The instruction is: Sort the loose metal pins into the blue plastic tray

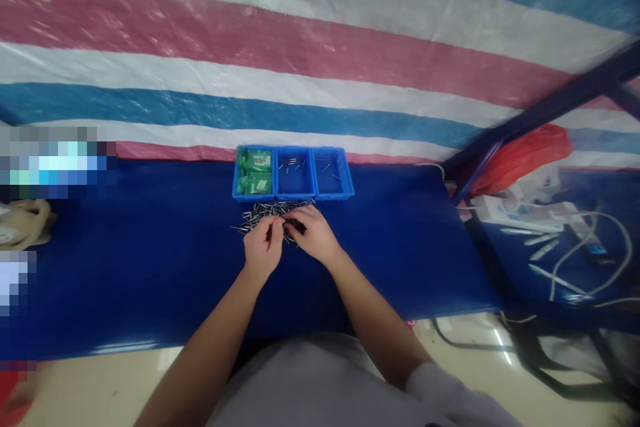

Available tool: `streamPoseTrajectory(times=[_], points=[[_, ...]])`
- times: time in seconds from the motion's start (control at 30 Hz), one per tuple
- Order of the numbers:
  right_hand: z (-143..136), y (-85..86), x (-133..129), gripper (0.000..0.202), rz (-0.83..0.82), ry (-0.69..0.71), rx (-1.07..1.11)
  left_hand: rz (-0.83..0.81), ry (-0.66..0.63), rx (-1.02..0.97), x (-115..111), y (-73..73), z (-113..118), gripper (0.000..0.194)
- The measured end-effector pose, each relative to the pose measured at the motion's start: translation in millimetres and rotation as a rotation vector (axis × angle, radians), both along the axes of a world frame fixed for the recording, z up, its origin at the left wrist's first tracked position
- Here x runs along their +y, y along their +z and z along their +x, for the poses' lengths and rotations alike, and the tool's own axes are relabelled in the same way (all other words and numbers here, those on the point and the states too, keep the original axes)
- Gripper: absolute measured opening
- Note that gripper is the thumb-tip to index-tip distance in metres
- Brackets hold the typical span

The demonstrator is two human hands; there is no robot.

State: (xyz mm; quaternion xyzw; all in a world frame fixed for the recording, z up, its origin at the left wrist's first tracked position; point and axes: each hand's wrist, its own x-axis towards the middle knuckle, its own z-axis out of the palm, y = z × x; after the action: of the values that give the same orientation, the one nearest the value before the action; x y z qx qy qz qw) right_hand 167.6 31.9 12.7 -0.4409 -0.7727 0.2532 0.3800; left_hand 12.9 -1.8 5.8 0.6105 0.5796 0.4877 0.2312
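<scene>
A heap of thin, shiny dark metal rods [260, 211], perhaps drill bits, lies on the blue tabletop in front of three joined blue bins. My left hand [263, 245] is at the near side of the heap, thumb and fingertips pinched together. What it pinches is too small to make out. Close beside it, my right hand [316, 235] curls over the heap's right part, its fingertips almost meeting the left ones. Dark pieces show under its fingers, but I cannot tell which of them it grips.
Green packets [257, 170] fill the left bin. A few thin metal pieces lie in the middle bin [295, 181] and the right bin [333, 180]. A striped plastic sheet [300, 60] hangs behind the table. On the right are a power strip [510, 212], cables and a red bag [525, 157].
</scene>
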Motion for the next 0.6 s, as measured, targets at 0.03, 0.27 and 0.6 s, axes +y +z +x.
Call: streamPoseTrajectory(times=[0.03, 0.27, 0.6], points=[[0.1, -0.9, 0.3, 0.023, -0.003, 0.008, -0.01, -0.005, 0.002, 0.004, -0.1, 0.0, -0.2, 0.024], [0.1, -4.2, 1.3, 0.026, 0.0, 0.012, 0.015, -0.019, 0.011, 0.029, -0.4, -0.5, -1.1, 0.025], [0.5, -6.9, 1.1, 0.028, -0.021, -0.013, 0.054, -0.027, 0.021, 0.041, -1.2, 0.8, -0.2, 0.026]])
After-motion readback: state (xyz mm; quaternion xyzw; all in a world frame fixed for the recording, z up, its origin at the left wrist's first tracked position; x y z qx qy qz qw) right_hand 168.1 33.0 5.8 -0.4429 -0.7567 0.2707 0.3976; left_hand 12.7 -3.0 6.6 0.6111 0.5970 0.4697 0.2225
